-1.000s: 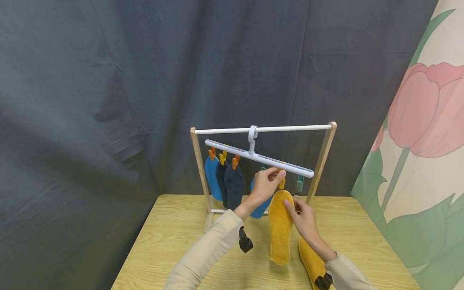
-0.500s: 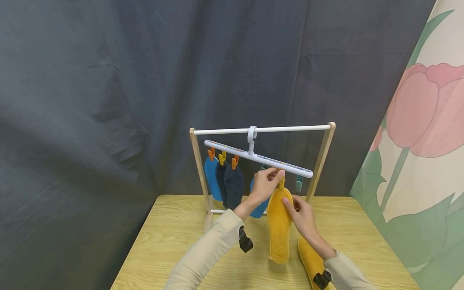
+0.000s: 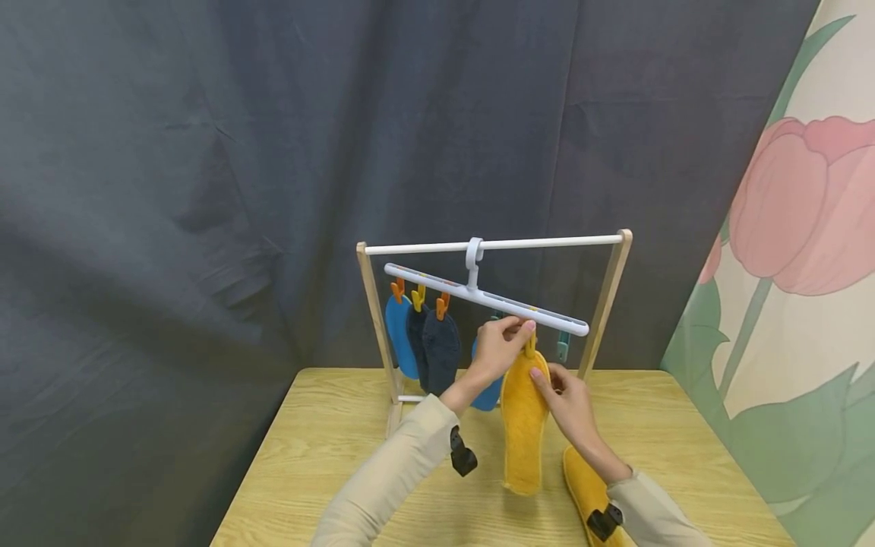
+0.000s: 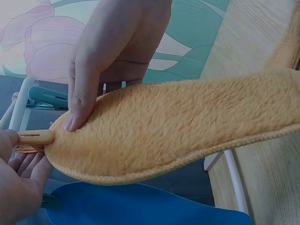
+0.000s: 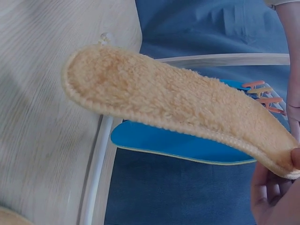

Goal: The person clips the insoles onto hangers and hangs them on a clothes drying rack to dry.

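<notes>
My left hand point(image 3: 497, 349) pinches a yellow clothespin point(image 4: 36, 137) hanging under the right half of a pale hanger point(image 3: 506, 301). Between thumb and fingers, my right hand point(image 3: 573, 406) holds a fuzzy yellow insole point(image 3: 524, 425) by its upper right edge. The insole hangs lengthwise, its top at the clothespin's tip. In the left wrist view the clothespin's end meets the insole's rounded edge, and the right thumb point(image 4: 79, 108) lies on the fleece. Behind it a blue insole point(image 4: 140, 201) hangs from a teal clothespin point(image 4: 51, 201).
A blue insole point(image 3: 402, 338) and two dark insoles point(image 3: 441, 353) hang at the hanger's left. A teal clothespin point(image 3: 563, 347) hangs at its right end. The hanger hooks over a wooden rack point(image 3: 607, 304). Another yellow insole point(image 3: 581, 479) lies on the table point(image 3: 328, 441) under the right forearm.
My right hand has raised the yellow insole slightly and shifted it left, so its top edge now meets the yellow clothespin. The left hand has stayed at the clothespin.
</notes>
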### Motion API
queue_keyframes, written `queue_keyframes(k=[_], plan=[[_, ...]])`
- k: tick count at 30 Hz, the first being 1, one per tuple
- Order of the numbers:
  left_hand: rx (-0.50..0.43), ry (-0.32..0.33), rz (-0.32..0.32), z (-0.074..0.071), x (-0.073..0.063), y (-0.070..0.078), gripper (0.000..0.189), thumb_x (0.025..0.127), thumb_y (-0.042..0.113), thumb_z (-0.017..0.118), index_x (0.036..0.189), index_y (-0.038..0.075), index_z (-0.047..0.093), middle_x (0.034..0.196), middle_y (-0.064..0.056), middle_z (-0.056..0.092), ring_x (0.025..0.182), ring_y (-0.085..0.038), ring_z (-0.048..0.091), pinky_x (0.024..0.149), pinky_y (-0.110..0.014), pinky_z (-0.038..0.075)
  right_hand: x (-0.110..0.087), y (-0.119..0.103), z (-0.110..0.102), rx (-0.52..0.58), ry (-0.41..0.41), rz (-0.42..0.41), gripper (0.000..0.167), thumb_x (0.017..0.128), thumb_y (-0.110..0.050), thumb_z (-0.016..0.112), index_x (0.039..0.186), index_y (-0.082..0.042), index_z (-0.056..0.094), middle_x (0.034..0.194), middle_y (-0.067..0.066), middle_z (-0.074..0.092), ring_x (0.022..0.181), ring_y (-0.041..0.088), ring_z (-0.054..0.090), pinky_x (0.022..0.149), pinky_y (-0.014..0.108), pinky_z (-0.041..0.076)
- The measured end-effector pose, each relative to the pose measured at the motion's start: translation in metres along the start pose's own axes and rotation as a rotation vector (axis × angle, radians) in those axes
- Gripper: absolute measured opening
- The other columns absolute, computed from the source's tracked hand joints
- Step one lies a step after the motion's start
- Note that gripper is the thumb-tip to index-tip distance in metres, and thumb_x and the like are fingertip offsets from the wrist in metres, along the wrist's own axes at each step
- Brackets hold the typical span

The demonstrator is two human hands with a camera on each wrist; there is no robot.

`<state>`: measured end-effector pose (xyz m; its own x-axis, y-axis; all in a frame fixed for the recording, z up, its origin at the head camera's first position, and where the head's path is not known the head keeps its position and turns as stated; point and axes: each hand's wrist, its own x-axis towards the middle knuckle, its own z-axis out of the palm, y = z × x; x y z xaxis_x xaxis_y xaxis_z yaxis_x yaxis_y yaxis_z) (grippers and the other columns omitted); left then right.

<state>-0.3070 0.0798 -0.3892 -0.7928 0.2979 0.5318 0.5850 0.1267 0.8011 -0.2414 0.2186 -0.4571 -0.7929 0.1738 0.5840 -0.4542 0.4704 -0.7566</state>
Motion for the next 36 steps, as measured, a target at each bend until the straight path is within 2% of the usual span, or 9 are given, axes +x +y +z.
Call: queue_keyframes(k=[8, 16, 20, 27, 36], plan=[[0.017, 0.012, -0.018, -0.0026, 0.0008, -0.0032, 0.030, 0.098, 0.031, 0.065, 0.109, 0.005, 0.075, 0.097, -0.004, 0.075, 0.089, -0.010, 0.070, 0.075, -0.018, 0.054, 0.0042, -0.0012, 0.0039, -0.016, -0.005, 0.002, 0.015, 0.096, -0.008, 0.066, 0.098, 0.006, 0.070, 0.073, 0.008, 0.064, 0.061, 0.006, 0.050, 0.051, 0.018, 0.041], [0.033, 0.021, -0.015, -0.0038, 0.0020, -0.0050, 0.029, 0.097, 0.031, 0.066, 0.107, 0.006, 0.076, 0.095, -0.003, 0.075, 0.088, -0.007, 0.069, 0.076, -0.018, 0.053, 0.0060, -0.0043, 0.0066, 0.005, -0.003, 0.012, 0.013, 0.095, -0.007, 0.067, 0.096, 0.006, 0.069, 0.069, 0.004, 0.059, 0.059, 0.007, 0.047, 0.050, 0.019, 0.039], [0.036, 0.023, -0.006, -0.0032, 0.0012, -0.0051, 0.030, 0.097, 0.031, 0.066, 0.107, 0.005, 0.076, 0.095, -0.004, 0.075, 0.087, -0.010, 0.070, 0.076, -0.019, 0.054, 0.0060, -0.0056, 0.0058, 0.006, -0.005, 0.021, 0.014, 0.096, -0.008, 0.066, 0.097, 0.006, 0.069, 0.070, 0.004, 0.058, 0.060, 0.007, 0.046, 0.050, 0.020, 0.039], [0.050, 0.003, -0.002, -0.0037, -0.0024, -0.0011, 0.033, 0.098, 0.032, 0.064, 0.114, 0.004, 0.073, 0.101, -0.006, 0.074, 0.089, -0.014, 0.070, 0.077, -0.022, 0.055, 0.0043, -0.0054, 0.0042, 0.078, -0.011, 0.030, 0.015, 0.097, -0.008, 0.065, 0.099, 0.006, 0.069, 0.075, 0.009, 0.063, 0.060, 0.005, 0.050, 0.051, 0.018, 0.042], [0.009, -0.006, -0.003, -0.0039, -0.0047, -0.0050, 0.035, 0.098, 0.031, 0.065, 0.118, 0.003, 0.071, 0.103, -0.007, 0.073, 0.092, -0.015, 0.070, 0.080, -0.023, 0.055, 0.0037, -0.0055, 0.0040, 0.051, -0.021, 0.060, 0.016, 0.096, -0.007, 0.065, 0.101, 0.007, 0.069, 0.076, 0.008, 0.064, 0.061, 0.005, 0.051, 0.051, 0.018, 0.042]])
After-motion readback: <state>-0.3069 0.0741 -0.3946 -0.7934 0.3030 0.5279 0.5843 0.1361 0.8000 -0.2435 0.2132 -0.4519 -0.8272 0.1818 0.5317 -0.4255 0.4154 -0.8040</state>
